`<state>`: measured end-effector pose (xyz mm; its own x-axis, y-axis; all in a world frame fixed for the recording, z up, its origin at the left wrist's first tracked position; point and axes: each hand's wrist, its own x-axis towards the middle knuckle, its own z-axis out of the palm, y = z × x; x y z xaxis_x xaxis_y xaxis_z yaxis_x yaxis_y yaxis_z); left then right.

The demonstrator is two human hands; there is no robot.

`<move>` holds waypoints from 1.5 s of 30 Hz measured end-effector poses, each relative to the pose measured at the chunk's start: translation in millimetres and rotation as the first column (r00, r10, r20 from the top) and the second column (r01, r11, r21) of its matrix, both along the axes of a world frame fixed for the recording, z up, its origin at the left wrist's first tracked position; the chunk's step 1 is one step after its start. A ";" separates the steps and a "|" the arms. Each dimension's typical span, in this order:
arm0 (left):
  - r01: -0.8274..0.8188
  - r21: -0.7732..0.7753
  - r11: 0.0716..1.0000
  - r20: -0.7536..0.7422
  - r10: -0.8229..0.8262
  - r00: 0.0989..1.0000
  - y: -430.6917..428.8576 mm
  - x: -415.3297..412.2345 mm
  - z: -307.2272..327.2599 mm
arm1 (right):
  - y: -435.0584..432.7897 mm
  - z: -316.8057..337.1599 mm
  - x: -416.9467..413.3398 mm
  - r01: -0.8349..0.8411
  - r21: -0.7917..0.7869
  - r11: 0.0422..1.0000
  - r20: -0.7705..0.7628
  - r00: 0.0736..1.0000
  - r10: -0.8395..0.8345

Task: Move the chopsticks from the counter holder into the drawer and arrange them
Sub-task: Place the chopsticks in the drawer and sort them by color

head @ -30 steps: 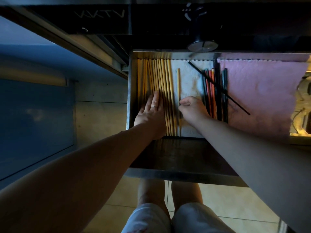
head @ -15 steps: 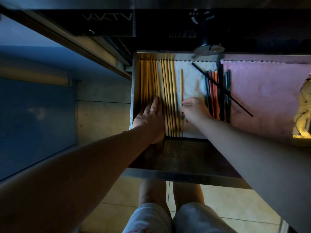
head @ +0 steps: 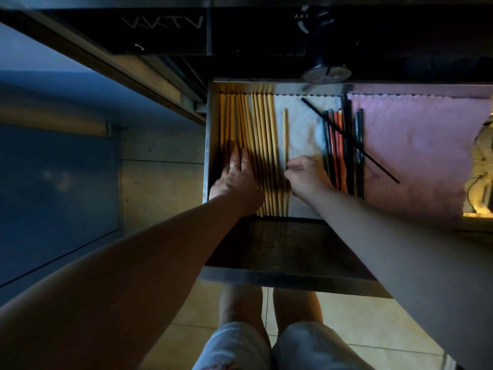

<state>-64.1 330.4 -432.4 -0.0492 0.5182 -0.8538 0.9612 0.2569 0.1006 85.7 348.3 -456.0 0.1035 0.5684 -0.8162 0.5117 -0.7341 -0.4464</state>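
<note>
Nearest, the open drawer (head: 288, 277) juts out above the person's knees. Inside, the left hand (head: 236, 180) lies flat, fingers together, on the wooden chopsticks (head: 262, 145) packed at the drawer's left. The right hand (head: 306, 177) pinches a lone wooden chopstick (head: 285, 134) on the white cloth (head: 301, 129). Farther right lie dark and red chopsticks (head: 344, 148), one black chopstick (head: 378, 164) crossing them onto the pink cloth (head: 416, 145).

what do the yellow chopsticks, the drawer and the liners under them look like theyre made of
Yellow chopsticks: probably bamboo or wood, matte, evenly tan. Drawer: likely stainless steel; its rim is grey and shiny. White liner and pink liner: soft, nubbly, with scalloped edges, so cloth or paper towel; I cannot tell which.
</note>
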 end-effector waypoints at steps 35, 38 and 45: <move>0.615 0.147 0.775 -0.042 -0.616 0.786 -15.3 -9.4 -3.5 | -5.4 -0.9 0.8 0.274 -0.068 0.959 -0.038 0.960 -0.277; 0.566 0.199 0.800 -0.067 -0.565 0.823 -18.4 -12.0 -4.8 | -6.8 -11.5 0.0 0.269 -0.040 0.962 -0.028 0.962 -0.270; 0.508 0.136 0.850 -0.054 -0.506 0.861 -13.1 -11.8 -8.5 | -5.9 -2.6 -11.7 0.224 -0.080 0.971 -0.094 0.968 -0.232</move>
<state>-75.9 317.3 -440.8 0.2409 0.5891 -0.7713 0.9557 -0.2826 0.0826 74.1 342.4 -458.6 0.1379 0.4817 -0.8654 0.2816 -0.8568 -0.4321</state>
